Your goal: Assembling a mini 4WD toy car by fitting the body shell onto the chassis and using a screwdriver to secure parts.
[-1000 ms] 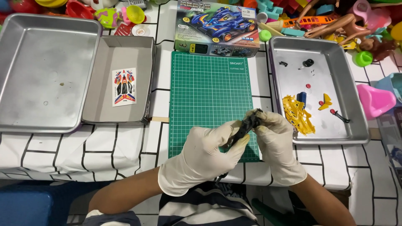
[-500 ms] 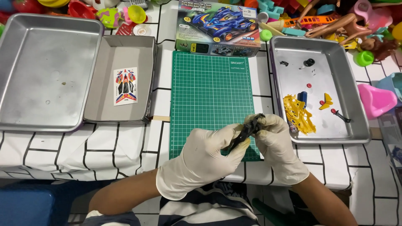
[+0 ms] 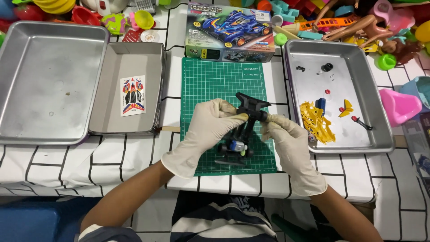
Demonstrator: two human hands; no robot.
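The desk (image 3: 58, 163) wears a white cloth with black grid lines. A green mat (image 3: 215, 85) lies under the left hand (image 3: 208, 125) and the right hand (image 3: 286, 139). Left of the left hand sit a grey box (image 3: 134, 58) and a steel tray (image 3: 45, 80). Right of the right hand lies another tray (image 3: 358, 67). Beyond both hands stands a kit box (image 3: 230, 31) among toys (image 3: 358, 22).

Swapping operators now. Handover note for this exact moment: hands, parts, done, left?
Left hand and right hand, both gloved, grip the black toy car chassis above the green cutting mat.
Yellow parts frame and small loose bits lie in the right metal tray.
Sticker sheet lies in the open grey box.
Done: chassis partly built.
Left: tray parts, stickers.
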